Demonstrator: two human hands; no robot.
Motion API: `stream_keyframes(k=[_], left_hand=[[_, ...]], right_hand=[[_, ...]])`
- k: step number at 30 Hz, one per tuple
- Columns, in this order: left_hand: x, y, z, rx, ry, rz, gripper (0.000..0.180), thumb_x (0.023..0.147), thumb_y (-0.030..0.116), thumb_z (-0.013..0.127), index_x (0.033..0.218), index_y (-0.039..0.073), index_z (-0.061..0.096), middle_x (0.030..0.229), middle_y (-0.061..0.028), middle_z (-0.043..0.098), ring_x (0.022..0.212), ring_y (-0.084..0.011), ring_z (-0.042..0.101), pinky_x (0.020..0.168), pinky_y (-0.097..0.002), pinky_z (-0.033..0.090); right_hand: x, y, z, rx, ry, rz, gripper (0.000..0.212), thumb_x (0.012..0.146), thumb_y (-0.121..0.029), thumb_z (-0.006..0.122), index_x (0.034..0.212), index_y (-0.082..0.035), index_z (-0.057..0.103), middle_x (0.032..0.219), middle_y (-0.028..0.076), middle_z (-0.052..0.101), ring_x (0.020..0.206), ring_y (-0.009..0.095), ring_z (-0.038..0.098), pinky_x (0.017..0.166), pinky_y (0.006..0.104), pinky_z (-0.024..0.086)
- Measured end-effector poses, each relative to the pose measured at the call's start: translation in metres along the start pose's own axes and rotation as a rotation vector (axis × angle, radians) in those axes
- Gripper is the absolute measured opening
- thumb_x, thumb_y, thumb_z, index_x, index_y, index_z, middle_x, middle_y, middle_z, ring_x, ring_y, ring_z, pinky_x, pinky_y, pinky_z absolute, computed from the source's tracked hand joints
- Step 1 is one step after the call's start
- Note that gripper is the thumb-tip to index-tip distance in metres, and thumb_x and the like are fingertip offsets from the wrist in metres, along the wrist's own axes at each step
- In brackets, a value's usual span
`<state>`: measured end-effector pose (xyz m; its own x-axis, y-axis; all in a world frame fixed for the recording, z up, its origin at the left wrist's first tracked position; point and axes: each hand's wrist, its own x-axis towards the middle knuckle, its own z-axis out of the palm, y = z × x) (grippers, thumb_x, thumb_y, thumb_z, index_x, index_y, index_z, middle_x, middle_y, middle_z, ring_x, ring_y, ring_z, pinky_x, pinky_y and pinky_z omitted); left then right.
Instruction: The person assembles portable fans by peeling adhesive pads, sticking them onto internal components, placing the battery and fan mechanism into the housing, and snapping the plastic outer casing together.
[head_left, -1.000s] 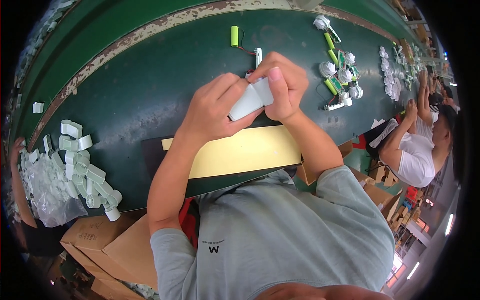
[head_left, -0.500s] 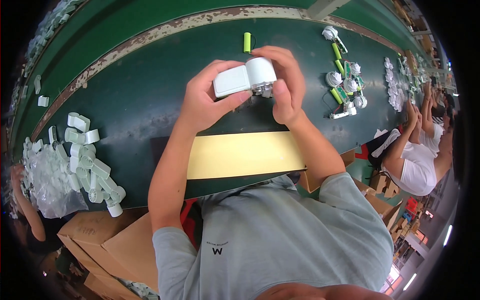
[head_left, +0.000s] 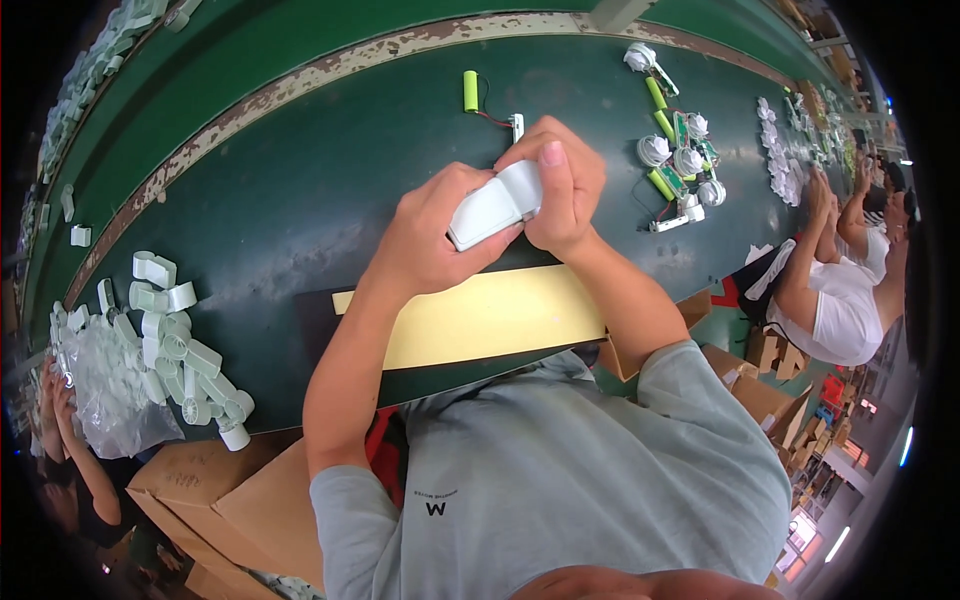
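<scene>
Between my two hands is a white plastic housing (head_left: 487, 214), with a flat rounded-corner part and a cylindrical end. My left hand (head_left: 432, 225) grips the flat part, its thumb along the lower edge. Around the cylindrical end wraps my right hand (head_left: 565, 185), thumb pressed on top; those fingers cover most of that end. Just beyond my hands lies a green battery cell (head_left: 470, 91), wired to a small white part (head_left: 517, 127). Under my forearms is a yellow strip (head_left: 490, 315) on the dark green table.
Many pale housings (head_left: 180, 350) lie at the left beside a clear plastic bag (head_left: 120, 385). To the right sit white motor-like parts (head_left: 688, 160) with circuit boards and green cells. Cardboard boxes (head_left: 230, 500) stand below the table edge. Other people work at both sides.
My hands have brought the housing nearer and tilted it; the right hand now covers its cylindrical end, where metallic parts showed. The white part wired to the cell has come into view.
</scene>
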<state>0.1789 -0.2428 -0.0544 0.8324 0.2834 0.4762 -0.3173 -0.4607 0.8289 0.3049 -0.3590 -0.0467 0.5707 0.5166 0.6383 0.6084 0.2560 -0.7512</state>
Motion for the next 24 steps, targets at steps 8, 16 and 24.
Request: stream_keyframes(k=[8,16,24], left_hand=[[0.004,-0.007,-0.006,-0.248,0.133,-0.268,0.036,0.082,0.015,0.083,0.108,0.002,0.063,0.089,-0.0075,0.071,0.074,-0.0144,0.068,0.067,-0.0292,0.055],[0.011,-0.045,-0.034,-0.646,0.412,-0.482,0.043,0.105,0.038,0.053,0.132,0.004,0.049,0.086,-0.0148,0.067,0.060,-0.0126,0.058,0.051,-0.0248,0.044],[0.011,-0.059,-0.055,-0.317,0.629,-0.354,0.024,0.099,0.018,0.063,0.116,0.001,0.060,0.085,-0.0075,0.068,0.067,-0.0088,0.060,0.055,-0.0232,0.047]], right_hand=[[0.014,0.010,-0.001,-0.006,-0.182,0.106,0.039,0.105,-0.026,0.045,0.091,0.001,0.070,0.083,0.012,0.063,0.072,0.022,0.060,0.061,0.0308,0.045],[0.092,0.026,-0.001,-0.087,-0.355,0.712,0.031,0.100,-0.025,0.062,0.118,-0.001,0.068,0.087,0.004,0.066,0.069,0.012,0.062,0.063,0.0264,0.052],[0.087,0.050,0.013,-0.347,-0.592,0.467,0.038,0.099,-0.033,0.062,0.121,-0.003,0.069,0.130,0.014,0.064,0.116,0.027,0.064,0.093,0.0378,0.052]])
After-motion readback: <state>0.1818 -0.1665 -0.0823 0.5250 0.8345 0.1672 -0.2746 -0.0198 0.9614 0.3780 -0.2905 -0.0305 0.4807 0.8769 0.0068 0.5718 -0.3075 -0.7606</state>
